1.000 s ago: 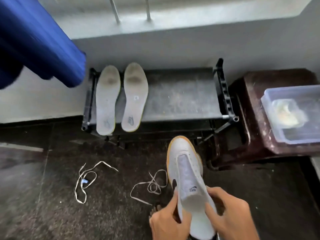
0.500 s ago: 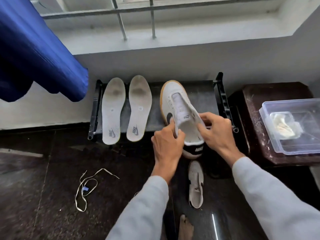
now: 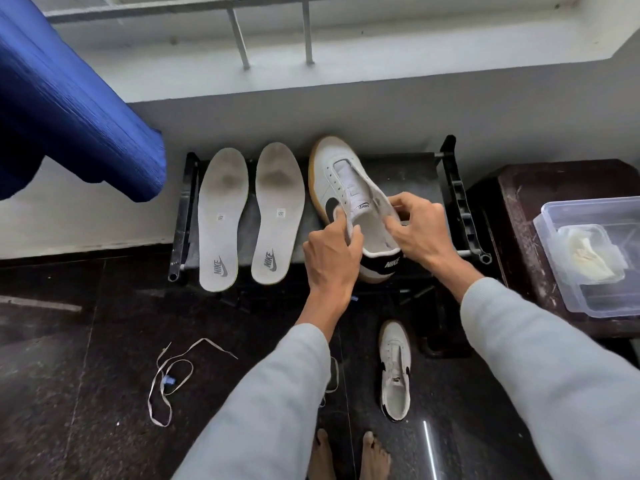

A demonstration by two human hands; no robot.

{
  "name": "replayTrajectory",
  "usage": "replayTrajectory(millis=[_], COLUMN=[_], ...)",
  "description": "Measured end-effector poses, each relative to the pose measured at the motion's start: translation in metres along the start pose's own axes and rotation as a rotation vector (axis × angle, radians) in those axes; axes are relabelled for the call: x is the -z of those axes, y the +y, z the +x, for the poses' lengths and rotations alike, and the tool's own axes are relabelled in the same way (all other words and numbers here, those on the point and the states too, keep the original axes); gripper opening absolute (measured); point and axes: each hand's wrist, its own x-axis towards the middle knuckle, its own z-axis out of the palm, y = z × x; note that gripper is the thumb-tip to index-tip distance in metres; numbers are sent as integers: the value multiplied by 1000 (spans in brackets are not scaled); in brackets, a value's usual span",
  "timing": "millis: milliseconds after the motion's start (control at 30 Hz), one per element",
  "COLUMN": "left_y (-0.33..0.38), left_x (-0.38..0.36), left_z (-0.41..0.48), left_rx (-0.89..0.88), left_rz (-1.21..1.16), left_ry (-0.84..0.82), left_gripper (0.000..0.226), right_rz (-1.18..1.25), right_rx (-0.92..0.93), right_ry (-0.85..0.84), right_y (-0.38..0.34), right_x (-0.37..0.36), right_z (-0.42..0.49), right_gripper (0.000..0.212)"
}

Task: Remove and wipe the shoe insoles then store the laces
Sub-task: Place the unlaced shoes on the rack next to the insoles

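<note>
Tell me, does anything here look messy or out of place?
A loose lace lies in a tangle on the dark floor, lower left. One shoe sits alone on the floor, while the left hand and right hand grip the other shoe on the rack.

Insoles (image 3: pixel 221 220) flat on rack (image 3: pixel 408 174) beside shoe (image 3: pixel 332 168); lace (image 3: pixel 168 380) loose on floor (image 3: pixel 69 375).

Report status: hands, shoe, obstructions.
Left hand and right hand grip the shoe at its opening, on the rack. Two insoles lie beside it. Lace loose on floor; nothing blocks the hands.
</note>
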Motion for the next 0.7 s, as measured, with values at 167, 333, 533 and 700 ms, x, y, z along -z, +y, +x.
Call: replayTrajectory(millis=[167,333,533,700], left_y=[-1,-2,-4,-25], left_x=[1,2,3,-23], left_z=[-9,-16,-44,-110], left_rx=[48,81,282,454], left_rz=[-63,-138,-312,-467], left_ry=[18,36,53,19], left_gripper=[50,46,43,29], right_rz=[3,65,215,328], right_rx=[-37,-71,-231,-382], right_ry=[-34,-58,100,254], right_y=[3,4,14,55], right_x=[-1,-1,12,19], right_z=[-6,-10,-41,-120], right_gripper=[22,29,26,13])
